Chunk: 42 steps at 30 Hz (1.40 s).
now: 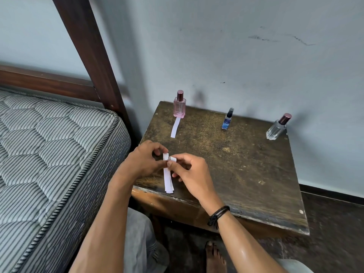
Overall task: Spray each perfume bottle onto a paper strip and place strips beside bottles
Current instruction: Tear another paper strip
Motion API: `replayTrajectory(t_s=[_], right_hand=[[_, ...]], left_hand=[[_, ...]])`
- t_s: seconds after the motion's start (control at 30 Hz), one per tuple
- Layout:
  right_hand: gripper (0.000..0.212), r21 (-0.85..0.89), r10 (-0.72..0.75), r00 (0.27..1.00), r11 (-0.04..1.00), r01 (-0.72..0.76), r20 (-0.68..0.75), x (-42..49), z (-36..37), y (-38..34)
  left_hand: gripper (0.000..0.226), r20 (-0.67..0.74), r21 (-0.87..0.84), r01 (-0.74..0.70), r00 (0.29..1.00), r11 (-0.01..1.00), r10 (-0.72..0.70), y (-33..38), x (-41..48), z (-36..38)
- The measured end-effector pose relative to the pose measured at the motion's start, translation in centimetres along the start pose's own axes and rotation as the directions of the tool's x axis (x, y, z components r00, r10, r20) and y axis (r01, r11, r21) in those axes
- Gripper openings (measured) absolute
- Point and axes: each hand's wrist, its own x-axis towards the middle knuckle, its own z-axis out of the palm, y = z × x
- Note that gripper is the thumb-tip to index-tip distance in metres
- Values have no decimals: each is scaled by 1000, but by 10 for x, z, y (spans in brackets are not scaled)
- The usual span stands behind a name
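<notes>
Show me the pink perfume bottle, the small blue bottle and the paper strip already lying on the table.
pink perfume bottle [179, 108], head view, on its glass body.
small blue bottle [226, 123], head view, on its blue lower half.
paper strip [174, 128], head view, midway along its length.

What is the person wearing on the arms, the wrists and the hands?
Both arms are bare to the frame edge: no sleeves, no gloves. The left hand and its wrist wear nothing. The right hand shows no ring, but its wrist wears a black cord bracelet, wound in several turns, with loose ends hanging.
</notes>
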Motion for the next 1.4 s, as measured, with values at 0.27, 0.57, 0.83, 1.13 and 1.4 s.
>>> replayTrajectory(t_s=[0.27,0.57,0.83,1.13,1.4], right_hand=[[8,226,104,994,970,-95,-26,0,-7,-11],[8,245,140,986,963,-113,-95,1,-15,-14],[7,272,176,972,954,-129,-155,3,-15,-17],[9,269,215,957,950,-159,-193,2,-14,-19],[9,274,235,935,948,-160,-265,1,-12,-17]], left_hand=[[21,-82,22,-11,997,1000,13,7,2,10],[23,-73,-58,49,996,997,-53,9,3,10],[7,-94,-193,153,980,969,-174,10,3,11],[8,-154,-182,220,956,958,-249,15,3,12],[9,-122,-237,222,959,946,-256,18,4,14]])
